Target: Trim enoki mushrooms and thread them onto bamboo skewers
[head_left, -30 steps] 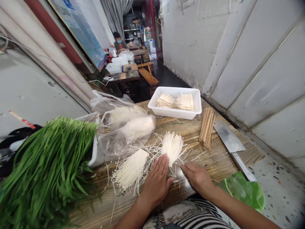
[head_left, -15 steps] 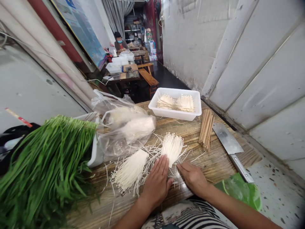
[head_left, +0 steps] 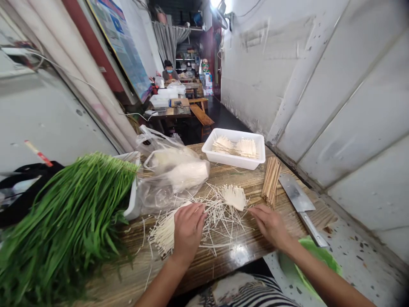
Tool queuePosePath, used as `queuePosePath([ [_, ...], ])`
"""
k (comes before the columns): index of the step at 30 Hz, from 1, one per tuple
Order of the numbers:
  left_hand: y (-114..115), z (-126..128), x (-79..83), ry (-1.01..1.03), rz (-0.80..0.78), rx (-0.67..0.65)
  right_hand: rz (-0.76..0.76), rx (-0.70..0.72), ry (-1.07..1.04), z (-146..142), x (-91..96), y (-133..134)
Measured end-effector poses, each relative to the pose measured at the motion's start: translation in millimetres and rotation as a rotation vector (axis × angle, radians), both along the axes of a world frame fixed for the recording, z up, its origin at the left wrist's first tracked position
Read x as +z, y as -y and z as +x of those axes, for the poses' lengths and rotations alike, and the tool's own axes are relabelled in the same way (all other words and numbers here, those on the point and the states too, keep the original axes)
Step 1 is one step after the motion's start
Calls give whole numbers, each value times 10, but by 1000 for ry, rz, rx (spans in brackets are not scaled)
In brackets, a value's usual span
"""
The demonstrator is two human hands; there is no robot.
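My left hand point(head_left: 189, 230) is over the larger bundle of enoki mushrooms point(head_left: 164, 232) and hides part of it. Its fingers are curled together, with the tips at the loose enoki strands point(head_left: 220, 217); what they pinch, if anything, is too small to make out. A smaller fan of enoki point(head_left: 234, 197) lies flat on the strands between my hands, caps pointing away from me. To the right of this fan, my right hand point(head_left: 271, 224) has thumb and fingers drawn together, tips close to its lower edge. Whatever is between them cannot be made out.
A white plastic tub point(head_left: 234, 161) holds skewered enoki at the back. Bamboo skewers point(head_left: 271, 181) and a cleaver point(head_left: 297, 194) lie right, above a green-lined bin point(head_left: 315, 256). Left are bagged enoki point(head_left: 188, 175) and green chives point(head_left: 79, 204). A masked person point(head_left: 169, 73) sits far back.
My left hand has lifted off the smaller enoki fan and moved left over the larger bundle. My right hand has shifted slightly up and right. The view has tilted up.
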State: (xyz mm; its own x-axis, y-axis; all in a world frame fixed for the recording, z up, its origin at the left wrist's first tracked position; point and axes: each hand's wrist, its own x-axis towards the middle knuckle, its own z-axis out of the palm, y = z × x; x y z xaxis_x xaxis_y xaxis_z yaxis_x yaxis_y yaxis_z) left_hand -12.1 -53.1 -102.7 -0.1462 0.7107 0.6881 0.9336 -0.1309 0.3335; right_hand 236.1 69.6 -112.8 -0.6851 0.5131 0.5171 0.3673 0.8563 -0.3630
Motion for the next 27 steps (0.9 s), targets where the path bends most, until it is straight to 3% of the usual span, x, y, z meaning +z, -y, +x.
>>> queuePosePath([
  [5,-249,201,78,83,21,-126,-143,24,-95,24,99,-79],
  [12,-639,381,170,92,98,-146,-180,52,-158,38,124,-126],
  [27,-773,371,242,47,123,-255,-290,63,-231,42,117,-155],
])
